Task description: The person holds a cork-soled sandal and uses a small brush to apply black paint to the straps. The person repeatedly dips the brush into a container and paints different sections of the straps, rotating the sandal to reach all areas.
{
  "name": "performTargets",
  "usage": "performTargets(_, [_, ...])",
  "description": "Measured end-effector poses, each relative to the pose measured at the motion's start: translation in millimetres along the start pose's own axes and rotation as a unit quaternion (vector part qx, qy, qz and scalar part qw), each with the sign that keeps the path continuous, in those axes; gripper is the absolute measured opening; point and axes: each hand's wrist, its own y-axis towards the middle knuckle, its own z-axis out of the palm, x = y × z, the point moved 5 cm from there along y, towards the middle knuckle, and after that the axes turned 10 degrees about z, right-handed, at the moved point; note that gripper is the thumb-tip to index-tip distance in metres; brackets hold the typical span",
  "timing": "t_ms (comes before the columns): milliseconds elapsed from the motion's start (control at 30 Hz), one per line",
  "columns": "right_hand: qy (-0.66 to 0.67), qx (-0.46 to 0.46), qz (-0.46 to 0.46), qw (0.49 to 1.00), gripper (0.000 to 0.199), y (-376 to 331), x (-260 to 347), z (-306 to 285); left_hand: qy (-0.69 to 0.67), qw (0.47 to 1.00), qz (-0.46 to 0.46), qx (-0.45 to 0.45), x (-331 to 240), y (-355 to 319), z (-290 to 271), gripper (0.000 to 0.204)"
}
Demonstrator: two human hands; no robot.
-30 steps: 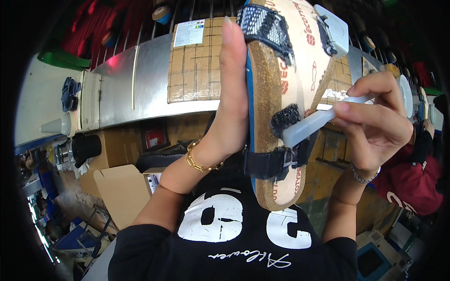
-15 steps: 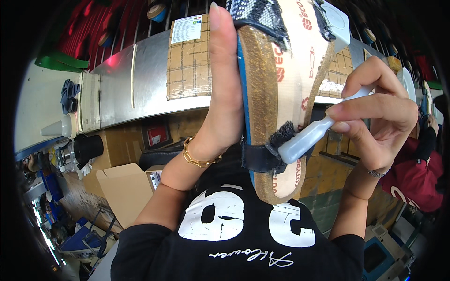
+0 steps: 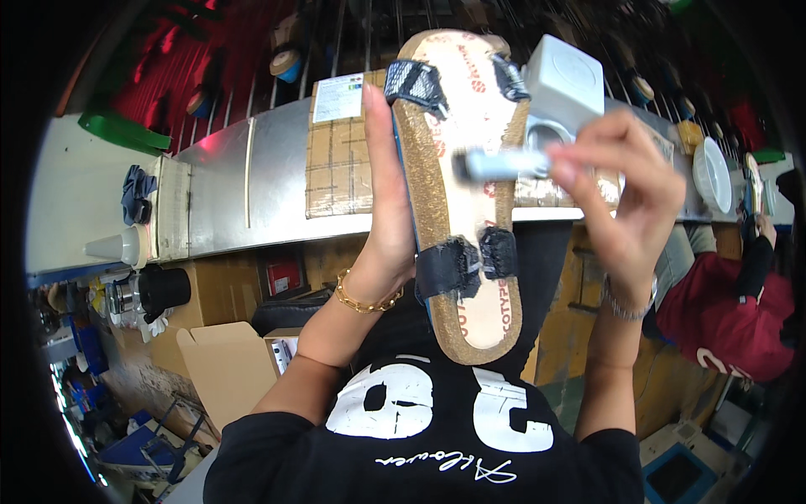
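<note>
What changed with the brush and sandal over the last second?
The right hand carried the brush up from the sandal's lower straps to mid footbed, bristle end now pointing at the camera. The left hand still grips the sandal upright by its edge.

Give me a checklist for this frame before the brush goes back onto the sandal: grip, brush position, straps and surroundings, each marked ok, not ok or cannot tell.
1. Left hand holds the sandal upright by its edge, footbed facing the camera: ok.
2. Right hand grips the pale brush handle with its fingers: ok.
3. Bristles in contact with the footbed: cannot tell, the brush end is blurred.
4. Lower black straps lie open on the footbed, not under the brush: ok.
5. Upper straps clear of the brush: ok.
6. Space around the sandal: a grey box sits close behind its top; whether they touch, cannot tell.
</note>
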Motion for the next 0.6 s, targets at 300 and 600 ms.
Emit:
performTargets(300, [-0.041,0.001,0.101,0.994,0.025,-40.1,10.4,-1.2,0.326,0.944,0.021,-0.041,-7.4,0.9,1.7,0.093])
performTargets(600, [-0.060,-0.049,-0.003,0.997,0.033,-32.6,17.7,-3.7,0.345,0.938,0.016,-0.034,-2.4,2.1,8.0,0.094])
